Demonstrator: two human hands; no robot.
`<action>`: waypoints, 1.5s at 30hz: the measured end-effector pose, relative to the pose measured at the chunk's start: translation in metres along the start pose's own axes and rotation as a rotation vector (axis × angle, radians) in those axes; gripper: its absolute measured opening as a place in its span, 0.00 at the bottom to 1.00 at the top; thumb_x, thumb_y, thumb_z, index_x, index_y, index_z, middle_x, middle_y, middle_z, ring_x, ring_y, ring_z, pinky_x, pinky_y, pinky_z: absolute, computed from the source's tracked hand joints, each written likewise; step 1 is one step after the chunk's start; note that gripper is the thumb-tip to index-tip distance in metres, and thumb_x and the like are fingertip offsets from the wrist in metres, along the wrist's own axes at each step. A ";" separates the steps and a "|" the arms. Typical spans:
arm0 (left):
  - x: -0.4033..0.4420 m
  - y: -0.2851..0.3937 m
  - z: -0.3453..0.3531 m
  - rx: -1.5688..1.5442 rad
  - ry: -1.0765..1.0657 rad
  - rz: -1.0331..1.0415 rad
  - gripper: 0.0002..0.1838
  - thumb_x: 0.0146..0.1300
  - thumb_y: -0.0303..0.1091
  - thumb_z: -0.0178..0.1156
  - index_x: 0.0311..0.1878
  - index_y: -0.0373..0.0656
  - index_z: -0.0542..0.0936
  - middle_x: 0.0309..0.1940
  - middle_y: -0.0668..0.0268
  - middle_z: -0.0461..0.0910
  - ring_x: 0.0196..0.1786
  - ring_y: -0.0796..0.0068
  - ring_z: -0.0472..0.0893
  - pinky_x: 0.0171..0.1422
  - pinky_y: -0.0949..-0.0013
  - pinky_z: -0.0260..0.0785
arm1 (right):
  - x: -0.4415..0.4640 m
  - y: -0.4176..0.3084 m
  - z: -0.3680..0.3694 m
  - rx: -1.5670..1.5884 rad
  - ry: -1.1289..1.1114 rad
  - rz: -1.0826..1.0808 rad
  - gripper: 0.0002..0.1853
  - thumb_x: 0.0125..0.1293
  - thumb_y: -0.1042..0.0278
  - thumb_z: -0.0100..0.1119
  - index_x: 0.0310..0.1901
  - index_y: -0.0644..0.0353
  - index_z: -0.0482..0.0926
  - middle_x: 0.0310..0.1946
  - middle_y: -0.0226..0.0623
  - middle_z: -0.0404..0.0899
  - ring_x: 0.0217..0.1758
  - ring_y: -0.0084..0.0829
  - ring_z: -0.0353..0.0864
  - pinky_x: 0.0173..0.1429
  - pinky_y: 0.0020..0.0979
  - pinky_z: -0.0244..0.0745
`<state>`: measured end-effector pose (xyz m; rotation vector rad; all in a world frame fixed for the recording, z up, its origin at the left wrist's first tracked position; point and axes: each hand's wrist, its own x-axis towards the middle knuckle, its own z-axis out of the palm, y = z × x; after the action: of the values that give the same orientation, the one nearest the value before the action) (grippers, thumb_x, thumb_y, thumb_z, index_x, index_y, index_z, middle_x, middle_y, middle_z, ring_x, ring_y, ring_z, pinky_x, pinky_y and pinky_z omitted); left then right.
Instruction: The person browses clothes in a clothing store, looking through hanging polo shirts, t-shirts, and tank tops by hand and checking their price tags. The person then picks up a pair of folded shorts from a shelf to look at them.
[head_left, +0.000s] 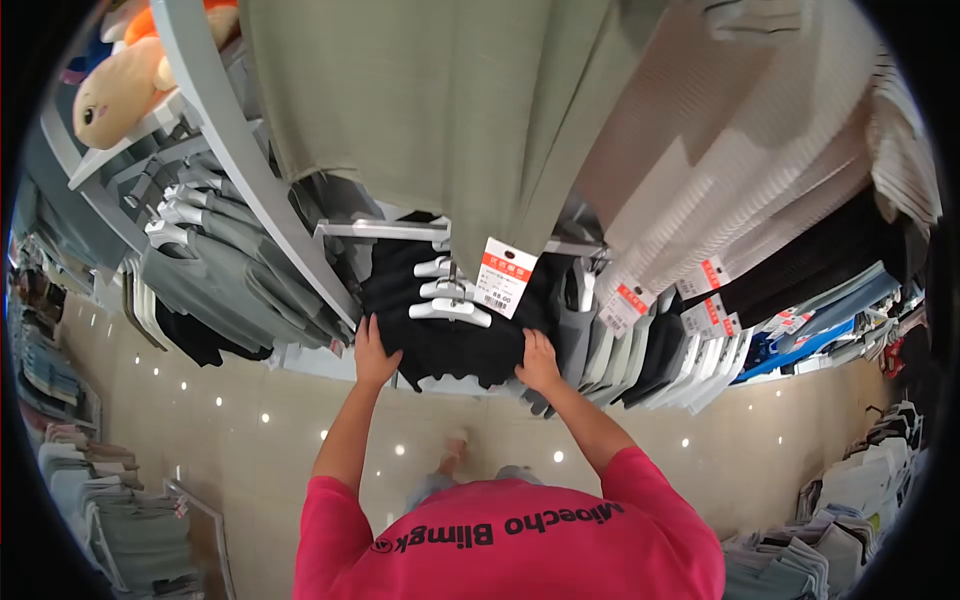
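In the head view a black top (455, 355) hangs on a white hanger (450, 312) at the front of a rack. My left hand (376, 354) is closed on its left side edge, and my right hand (539, 360) pinches the opposite edge. Between them the cloth spreads out, its lower border uneven. More white hangers with dark cloth sit right behind it. Above the hangers dangles a white and red price tag (506, 278), in front of a long olive-green garment (430, 110). Some fingertips are hidden against the black fabric.
Grey tops (225, 280) hang on the left rail beyond a white upright post (240, 150). To the right are white and dark garments (690, 365) and ribbed beige clothing (730, 130). An orange plush toy (120, 95) sits upper left. Glossy floor (300, 400) lies below.
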<state>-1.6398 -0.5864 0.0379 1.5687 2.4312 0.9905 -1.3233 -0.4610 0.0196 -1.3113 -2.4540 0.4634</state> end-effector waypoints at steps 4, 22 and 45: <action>0.019 -0.012 0.014 0.115 -0.060 0.049 0.48 0.36 0.33 0.68 0.65 0.41 0.59 0.61 0.47 0.60 0.63 0.46 0.61 0.66 0.54 0.55 | 0.001 0.007 0.025 0.002 0.059 0.114 0.34 0.43 0.72 0.63 0.55 0.65 0.63 0.46 0.50 0.69 0.52 0.50 0.68 0.58 0.44 0.64; 0.017 -0.069 -0.023 -0.162 -0.266 0.170 0.22 0.43 0.35 0.69 0.43 0.37 0.76 0.38 0.55 0.78 0.42 0.54 0.77 0.46 0.61 0.69 | -0.039 -0.005 0.026 0.285 0.170 0.350 0.24 0.37 0.71 0.65 0.42 0.61 0.74 0.38 0.47 0.76 0.45 0.48 0.75 0.50 0.39 0.72; 0.014 -0.072 -0.004 -0.143 -0.224 0.062 0.24 0.42 0.35 0.71 0.43 0.37 0.76 0.37 0.55 0.78 0.42 0.55 0.78 0.47 0.62 0.70 | -0.033 -0.009 0.025 0.203 0.213 0.415 0.24 0.36 0.73 0.64 0.42 0.60 0.74 0.37 0.45 0.76 0.45 0.47 0.75 0.50 0.39 0.71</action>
<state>-1.7050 -0.5960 0.0048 1.6191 2.1277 0.9193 -1.3231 -0.4965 -0.0027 -1.6851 -1.9094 0.6170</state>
